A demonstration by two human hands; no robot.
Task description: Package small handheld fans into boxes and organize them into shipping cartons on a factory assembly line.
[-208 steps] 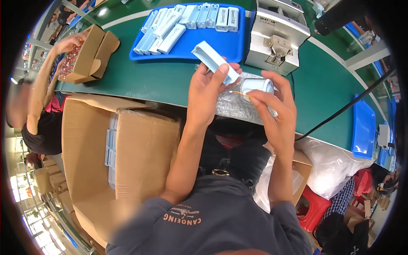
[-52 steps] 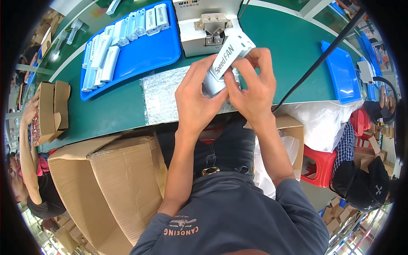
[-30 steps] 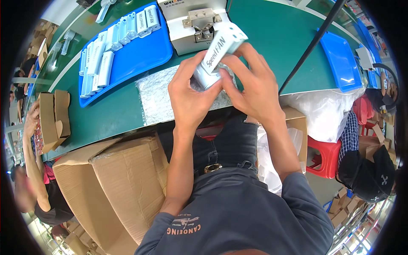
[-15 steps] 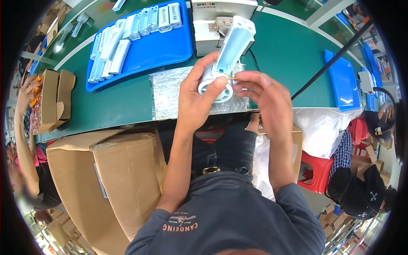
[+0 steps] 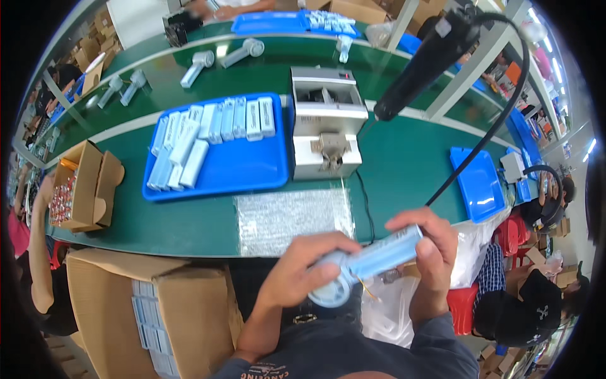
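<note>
A light-blue handheld fan body (image 5: pixel 385 254) is held in both of my hands above the near edge of the bench, its long handle pointing right and slightly up. My left hand (image 5: pixel 300 268) is closed around the round head end, thumb across it. At the far end of the handle, my right hand (image 5: pixel 435 243) grips with thumb and fingers on either side. A thin yellow wire (image 5: pixel 367 289) hangs loose where head and handle meet. Beyond my left hand lies a silvery padded mat (image 5: pixel 284 218) on the green bench.
A blue tray (image 5: pixel 252 174) carries several light-blue handle pieces. Beside it stands a boxy metal machine (image 5: pixel 306 158); a black electric screwdriver (image 5: pixel 426 69) hangs at right. Fans (image 5: pixel 201 63) lie on the belt behind. Cardboard boxes (image 5: pixel 189 309) sit left, and a co-worker's arm (image 5: pixel 41 265) reaches in.
The view has swung up toward the bench's far side. The fan body has turned from upright to lying rightward. My right hand has moved from the wire to the handle's end.
</note>
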